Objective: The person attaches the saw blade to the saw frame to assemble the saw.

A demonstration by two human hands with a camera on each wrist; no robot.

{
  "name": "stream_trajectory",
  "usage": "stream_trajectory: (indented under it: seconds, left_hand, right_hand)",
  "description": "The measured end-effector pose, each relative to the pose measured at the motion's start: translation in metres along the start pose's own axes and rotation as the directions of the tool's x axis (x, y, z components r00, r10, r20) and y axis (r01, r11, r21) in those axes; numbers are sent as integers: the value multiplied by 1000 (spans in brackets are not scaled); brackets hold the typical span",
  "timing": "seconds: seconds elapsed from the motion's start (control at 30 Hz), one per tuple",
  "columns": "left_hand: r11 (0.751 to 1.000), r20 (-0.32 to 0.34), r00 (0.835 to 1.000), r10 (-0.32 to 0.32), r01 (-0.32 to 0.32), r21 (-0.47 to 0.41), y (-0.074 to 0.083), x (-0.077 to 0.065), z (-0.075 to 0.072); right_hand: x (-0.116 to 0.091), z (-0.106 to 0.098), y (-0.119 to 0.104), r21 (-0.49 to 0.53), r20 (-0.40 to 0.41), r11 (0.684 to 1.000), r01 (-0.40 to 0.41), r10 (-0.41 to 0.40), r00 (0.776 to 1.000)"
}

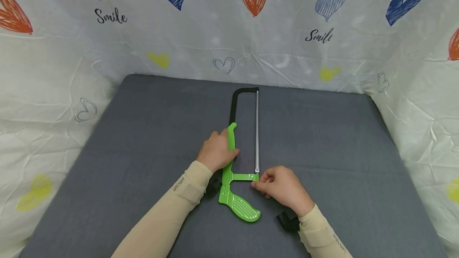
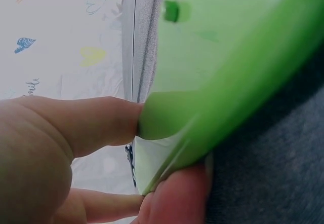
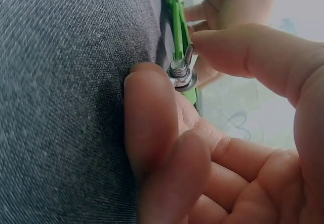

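Observation:
A hacksaw (image 1: 226, 190) with a green handle and black front frame lies on the grey cloth, its handle towards me. Its silver blade (image 1: 257, 130) runs along the right side. My left hand (image 1: 215, 152) grips the green frame above the handle, thumb on the inner side. At the near end of the blade, my right hand (image 1: 285, 188) has its thumb and curled fingers about a metal wing nut (image 3: 178, 69) on a threaded bolt. The thumb tip touches one wing; the forefinger lies close on the other side. The nut is hidden in the head view.
The grey cloth-covered table (image 1: 340, 142) reaches out on both sides of the saw. A white curtain (image 1: 287, 51) printed with hearts and "Smile" hangs round the back and sides. Black wrist straps (image 1: 288, 222) sit at both wrists, close above the cloth.

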State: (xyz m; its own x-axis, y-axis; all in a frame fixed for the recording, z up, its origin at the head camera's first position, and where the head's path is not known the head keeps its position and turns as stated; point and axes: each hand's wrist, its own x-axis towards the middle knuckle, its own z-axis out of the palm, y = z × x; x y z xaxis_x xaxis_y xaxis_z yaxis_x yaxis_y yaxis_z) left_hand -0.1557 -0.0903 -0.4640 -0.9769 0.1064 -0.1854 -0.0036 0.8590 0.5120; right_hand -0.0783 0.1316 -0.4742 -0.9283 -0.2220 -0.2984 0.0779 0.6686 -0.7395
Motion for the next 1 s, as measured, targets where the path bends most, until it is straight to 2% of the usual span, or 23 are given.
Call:
stream_trajectory:
  seconds: [0.8,1.0]
  left_hand:
    - [1000,16,1000,-5,5,15,1,0,-2]
    - [1000,20,1000,-8,8,17,1,-1,-2]
  right_hand:
    - [3,-6,5,136,107,990,38,-52,993]
    - [2,-8,7,201,122,979,27,-53,991]
